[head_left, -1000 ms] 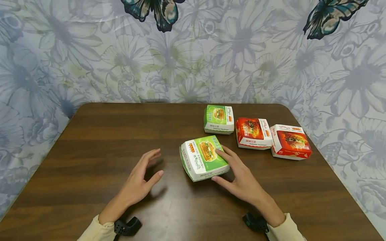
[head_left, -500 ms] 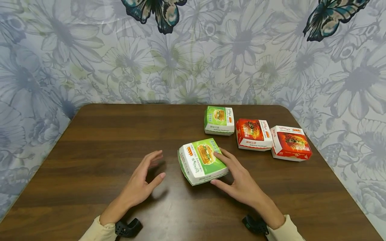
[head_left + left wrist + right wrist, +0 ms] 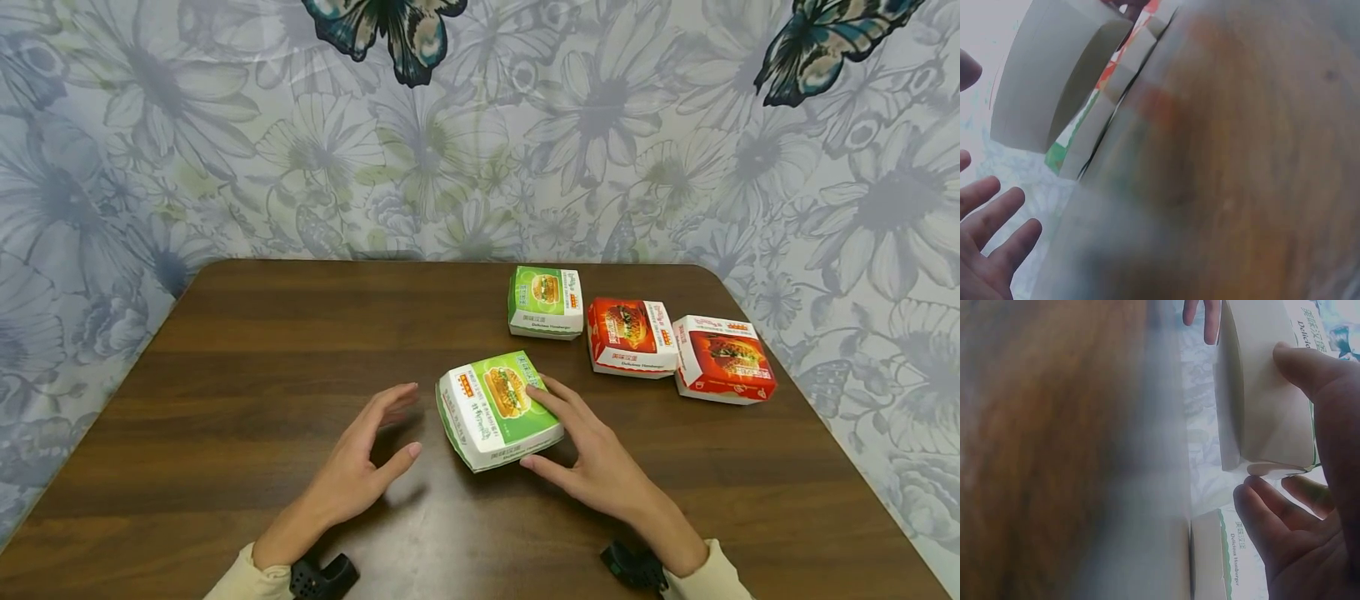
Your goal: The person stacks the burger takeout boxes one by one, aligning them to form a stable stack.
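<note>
Floral wall (image 3: 300,167) behind, dark wood worktop (image 3: 202,400). Head view: right hand (image 3: 600,454) pinches the near green box (image 3: 495,417) over mid-worktop; left hand (image 3: 356,467) spread beside it, not touching. Far green box (image 3: 546,302) and two red boxes (image 3: 630,335) toward the far right corner. Left wrist: box clear of worktop. Right wrist: thumb (image 3: 1307,369) on its side. I'd call it a carry; next move wants it kept level.

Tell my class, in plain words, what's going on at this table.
A person's right hand holds a green-and-white burger box above the wooden table. The left hand is beside the box, not touching it. A second green box sits farther back, with a red box and another red box to its right.
</note>
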The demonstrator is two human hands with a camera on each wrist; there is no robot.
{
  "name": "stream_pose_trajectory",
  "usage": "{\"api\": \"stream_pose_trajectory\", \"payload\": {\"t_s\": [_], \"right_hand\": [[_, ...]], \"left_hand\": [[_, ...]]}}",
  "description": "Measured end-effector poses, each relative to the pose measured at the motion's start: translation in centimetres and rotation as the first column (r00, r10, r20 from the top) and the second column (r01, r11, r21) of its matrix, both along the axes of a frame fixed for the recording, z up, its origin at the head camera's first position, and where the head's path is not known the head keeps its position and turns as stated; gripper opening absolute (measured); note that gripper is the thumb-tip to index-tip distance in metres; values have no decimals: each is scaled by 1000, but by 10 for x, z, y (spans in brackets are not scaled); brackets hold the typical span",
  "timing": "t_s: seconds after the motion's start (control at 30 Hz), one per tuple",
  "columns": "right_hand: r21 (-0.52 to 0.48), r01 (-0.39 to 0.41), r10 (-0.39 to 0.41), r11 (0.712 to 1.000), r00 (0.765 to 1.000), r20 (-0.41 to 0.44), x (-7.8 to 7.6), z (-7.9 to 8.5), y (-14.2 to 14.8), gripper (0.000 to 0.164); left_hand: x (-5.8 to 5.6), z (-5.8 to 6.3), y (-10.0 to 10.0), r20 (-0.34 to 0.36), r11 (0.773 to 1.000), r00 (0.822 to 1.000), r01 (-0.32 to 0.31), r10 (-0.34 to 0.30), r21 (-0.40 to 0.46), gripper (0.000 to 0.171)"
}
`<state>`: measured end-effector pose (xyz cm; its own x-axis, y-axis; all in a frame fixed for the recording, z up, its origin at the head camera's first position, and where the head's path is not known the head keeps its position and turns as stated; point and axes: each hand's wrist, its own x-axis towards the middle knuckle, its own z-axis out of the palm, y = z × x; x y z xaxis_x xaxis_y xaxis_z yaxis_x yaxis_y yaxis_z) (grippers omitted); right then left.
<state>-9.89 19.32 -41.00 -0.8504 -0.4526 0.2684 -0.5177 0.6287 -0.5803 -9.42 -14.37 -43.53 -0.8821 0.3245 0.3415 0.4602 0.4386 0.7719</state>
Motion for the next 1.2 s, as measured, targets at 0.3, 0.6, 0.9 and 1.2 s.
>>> {"api": "stream_pose_trajectory", "payload": {"t_s": [0.3,0.6,0.9,1.2], "right_hand": [[7,-17,17,1000,1000,-10,1,-1,-2,92],[17,-20,19,1000,999,29,4,0,-4,90],[23,-37,37,999,999,30,4,-2,-5,88],[39,-49,49,998,999,1,4,-4,-5,87]], "left_hand": [[5,1,6,-2,997,998,68,-68,30,78],[8,-1,11,15,997,997,78,-78,10,81],[8,-4,11,17,997,997,81,-81,-3,80],[7,-7,11,52,995,994,97,-98,19,81]]}}
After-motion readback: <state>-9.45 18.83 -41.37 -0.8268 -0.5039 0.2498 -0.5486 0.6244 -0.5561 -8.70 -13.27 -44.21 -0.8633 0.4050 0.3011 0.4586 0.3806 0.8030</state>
